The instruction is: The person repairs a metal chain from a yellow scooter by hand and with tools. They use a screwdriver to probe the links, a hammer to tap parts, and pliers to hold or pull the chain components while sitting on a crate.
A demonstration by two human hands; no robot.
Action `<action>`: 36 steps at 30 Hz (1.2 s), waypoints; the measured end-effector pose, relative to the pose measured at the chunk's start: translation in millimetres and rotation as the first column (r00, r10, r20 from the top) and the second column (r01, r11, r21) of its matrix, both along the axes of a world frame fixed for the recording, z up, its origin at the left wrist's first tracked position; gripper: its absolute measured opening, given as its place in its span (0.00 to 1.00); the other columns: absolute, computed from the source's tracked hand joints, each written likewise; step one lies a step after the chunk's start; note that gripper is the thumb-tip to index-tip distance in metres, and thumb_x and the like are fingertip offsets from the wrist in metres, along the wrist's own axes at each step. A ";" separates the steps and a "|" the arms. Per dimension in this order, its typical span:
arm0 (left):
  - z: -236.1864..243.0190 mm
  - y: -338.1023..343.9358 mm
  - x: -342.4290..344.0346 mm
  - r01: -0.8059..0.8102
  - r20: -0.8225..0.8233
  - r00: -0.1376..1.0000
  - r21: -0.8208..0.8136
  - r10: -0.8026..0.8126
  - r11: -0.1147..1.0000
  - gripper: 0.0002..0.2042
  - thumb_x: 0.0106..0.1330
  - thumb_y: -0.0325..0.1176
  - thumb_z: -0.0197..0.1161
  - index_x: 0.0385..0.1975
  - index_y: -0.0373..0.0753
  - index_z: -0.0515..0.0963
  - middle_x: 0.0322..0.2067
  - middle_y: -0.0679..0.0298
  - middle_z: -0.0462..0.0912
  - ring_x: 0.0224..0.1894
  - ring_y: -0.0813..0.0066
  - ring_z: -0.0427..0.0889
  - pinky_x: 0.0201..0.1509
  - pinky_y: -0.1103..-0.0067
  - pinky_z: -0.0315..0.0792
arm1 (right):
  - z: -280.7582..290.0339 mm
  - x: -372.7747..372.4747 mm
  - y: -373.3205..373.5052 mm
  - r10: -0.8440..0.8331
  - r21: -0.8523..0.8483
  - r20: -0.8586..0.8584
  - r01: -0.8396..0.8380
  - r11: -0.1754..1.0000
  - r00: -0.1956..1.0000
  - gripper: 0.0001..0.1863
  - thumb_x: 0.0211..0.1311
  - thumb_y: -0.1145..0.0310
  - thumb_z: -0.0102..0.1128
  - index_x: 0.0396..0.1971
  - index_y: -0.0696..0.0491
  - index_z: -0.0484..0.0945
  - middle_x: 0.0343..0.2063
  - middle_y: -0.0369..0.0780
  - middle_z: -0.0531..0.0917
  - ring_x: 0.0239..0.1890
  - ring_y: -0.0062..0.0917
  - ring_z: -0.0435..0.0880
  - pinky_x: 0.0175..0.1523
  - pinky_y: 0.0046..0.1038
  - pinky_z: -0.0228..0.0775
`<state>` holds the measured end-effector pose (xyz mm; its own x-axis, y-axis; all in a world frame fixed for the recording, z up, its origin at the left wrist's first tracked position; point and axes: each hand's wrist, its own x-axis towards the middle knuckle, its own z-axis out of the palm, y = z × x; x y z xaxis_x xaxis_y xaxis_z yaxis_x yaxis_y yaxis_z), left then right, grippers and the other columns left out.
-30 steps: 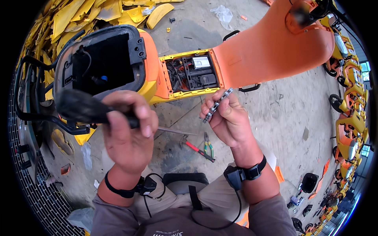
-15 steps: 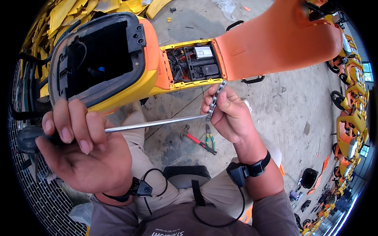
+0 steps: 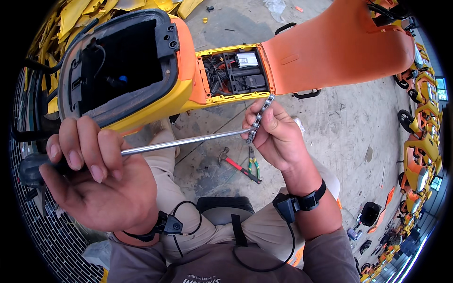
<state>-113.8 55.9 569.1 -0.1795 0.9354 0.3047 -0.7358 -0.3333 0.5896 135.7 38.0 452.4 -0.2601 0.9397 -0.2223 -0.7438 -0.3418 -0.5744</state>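
With my left hand point(image 3: 99, 179) I grip the black handle of a long screwdriver point(image 3: 181, 142); its steel shaft stretches rightward and its tip meets a short metal chain point(image 3: 261, 114). My right hand point(image 3: 278, 141) pinches that chain upright between thumb and fingers. Beyond my hands is a scooter body with an open black storage box point(image 3: 118, 56), a middle compartment point(image 3: 236, 74) full of wiring and modules, and an orange panel point(image 3: 321, 56). On the concrete floor below lie a red-handled hammer point(image 3: 238, 165) and green-handled pliers point(image 3: 254, 167).
Yellow plastic panels point(image 3: 80, 14) are piled at the upper left. A row of yellow scooters point(image 3: 417, 151) runs down the right side. A black bin-like part point(image 3: 369, 213) and assorted scraps lie at the lower right. I sit on a low black seat point(image 3: 224, 205).
My left hand has swung down and left, bringing the screwdriver shaft across to the chain. My right hand with the chain is slightly higher at first, then steady. The scooter appears higher in view.
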 end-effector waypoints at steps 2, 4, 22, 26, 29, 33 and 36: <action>-1.3 0.0 0.5 -0.002 -0.006 1.000 0.000 0.002 1.000 0.07 0.72 0.35 0.57 0.37 0.40 0.69 0.31 0.67 0.65 0.24 0.80 0.62 0.27 0.82 0.59 | 0.5 -0.3 -0.1 -0.002 -0.004 0.009 0.002 1.000 1.000 0.18 0.69 0.57 0.64 0.49 0.55 0.78 0.36 0.36 0.82 0.35 0.20 0.77 0.49 0.29 0.76; -1.7 0.0 1.0 -0.004 -0.012 1.000 0.001 0.004 1.000 0.07 0.72 0.35 0.57 0.37 0.40 0.69 0.31 0.67 0.66 0.24 0.80 0.62 0.27 0.82 0.59 | 1.5 -0.6 0.0 -0.004 -0.009 0.019 0.005 1.000 1.000 0.18 0.69 0.57 0.64 0.49 0.55 0.78 0.36 0.36 0.82 0.35 0.20 0.76 0.49 0.29 0.76; -3.1 -2.3 8.8 -0.030 -0.068 0.997 0.035 0.032 0.999 0.08 0.74 0.36 0.56 0.37 0.40 0.68 0.31 0.67 0.64 0.23 0.80 0.62 0.27 0.81 0.60 | -0.9 -5.8 -2.2 -0.105 0.014 0.144 0.104 0.995 0.984 0.15 0.69 0.61 0.65 0.49 0.55 0.80 0.38 0.36 0.82 0.38 0.21 0.76 0.47 0.24 0.67; -4.4 -1.1 9.4 -0.031 -0.067 0.997 0.041 0.034 0.999 0.08 0.74 0.36 0.56 0.37 0.39 0.68 0.31 0.67 0.64 0.23 0.80 0.62 0.27 0.81 0.60 | -2.9 -6.3 -2.4 -0.107 0.010 0.155 0.107 0.994 0.982 0.15 0.70 0.61 0.64 0.49 0.55 0.80 0.38 0.36 0.82 0.39 0.21 0.77 0.47 0.23 0.66; -4.2 -0.7 8.2 -0.025 -0.062 0.998 0.047 0.028 0.999 0.08 0.74 0.36 0.55 0.37 0.39 0.68 0.31 0.67 0.64 0.23 0.80 0.62 0.26 0.81 0.60 | -2.5 -6.8 -2.6 -0.109 0.004 0.157 0.109 0.994 0.982 0.15 0.70 0.61 0.64 0.49 0.55 0.80 0.38 0.36 0.82 0.39 0.20 0.77 0.47 0.23 0.66; -4.2 -0.6 8.3 -0.017 -0.068 0.997 0.055 0.021 0.998 0.08 0.74 0.36 0.55 0.37 0.39 0.68 0.31 0.68 0.64 0.23 0.80 0.62 0.26 0.82 0.59 | -2.9 -6.5 -2.7 -0.102 0.004 0.156 0.102 0.995 0.983 0.15 0.70 0.61 0.64 0.49 0.55 0.80 0.39 0.36 0.82 0.39 0.20 0.77 0.47 0.24 0.66; -3.2 -0.9 7.9 -0.017 -0.062 0.998 0.048 0.020 0.999 0.08 0.74 0.37 0.55 0.37 0.39 0.68 0.31 0.68 0.64 0.23 0.81 0.61 0.26 0.82 0.59 | -2.2 -7.2 -2.8 -0.101 0.000 0.146 0.102 0.995 0.984 0.16 0.70 0.61 0.64 0.49 0.55 0.79 0.39 0.36 0.82 0.39 0.21 0.77 0.47 0.24 0.66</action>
